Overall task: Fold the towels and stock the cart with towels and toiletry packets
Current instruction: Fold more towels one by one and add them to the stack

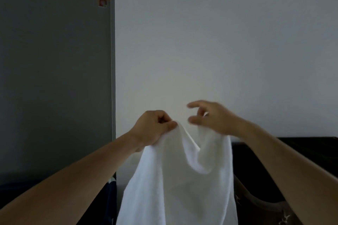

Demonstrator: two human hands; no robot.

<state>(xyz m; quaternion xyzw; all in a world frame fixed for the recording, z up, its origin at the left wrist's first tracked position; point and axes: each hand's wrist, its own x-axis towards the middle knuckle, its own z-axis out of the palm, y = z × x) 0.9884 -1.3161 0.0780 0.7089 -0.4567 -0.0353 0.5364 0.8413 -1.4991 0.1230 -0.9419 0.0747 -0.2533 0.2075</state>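
White towel (179,179) — L hand (151,128) pinch

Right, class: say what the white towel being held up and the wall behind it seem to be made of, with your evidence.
The white towel looks like soft cloth, likely cotton terry: matte, sagging in limp folds. The wall looks like smooth painted plaster, though that is a guess: matte, even tone, no seams or sheen.
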